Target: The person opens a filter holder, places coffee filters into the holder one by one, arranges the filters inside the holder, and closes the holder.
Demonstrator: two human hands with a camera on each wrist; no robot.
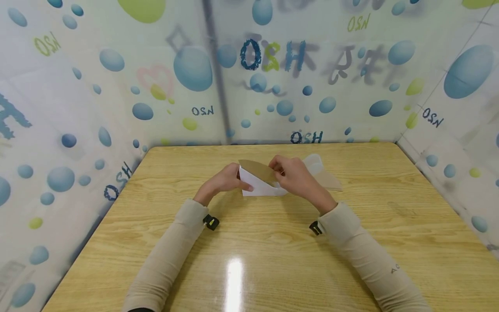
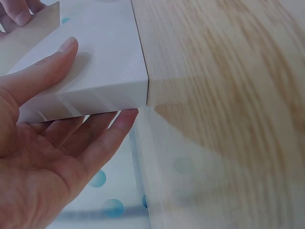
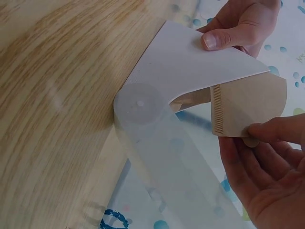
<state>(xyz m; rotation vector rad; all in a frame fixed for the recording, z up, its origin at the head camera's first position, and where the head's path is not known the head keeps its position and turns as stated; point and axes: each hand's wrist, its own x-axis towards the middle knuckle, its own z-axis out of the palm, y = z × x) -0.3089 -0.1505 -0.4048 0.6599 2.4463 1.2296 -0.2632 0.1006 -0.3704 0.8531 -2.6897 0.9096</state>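
Note:
A white case [image 1: 253, 184] with a curved cutout stands on edge near the table's far side. My left hand [image 1: 228, 178] grips its left end, with the thumb on the near broad face and fingers behind in the left wrist view [image 2: 52, 124]. Tan paper coffee filters [image 3: 248, 105] with a crimped edge stick out of the case's open side. My right hand [image 1: 292, 173] pinches them between thumb and fingers. The case's translucent lid [image 3: 176, 157] is swung out on its round pivot, passing behind my right hand in the head view.
A flat tan piece [image 1: 329, 180] lies on the wooden table [image 1: 273, 260], just right of my right hand. A patterned cloth wall [image 1: 249, 99] rises behind the table's far edge, with more cloth at both sides. A black wrist strap buckle [image 1: 211, 222] hangs at my left cuff.

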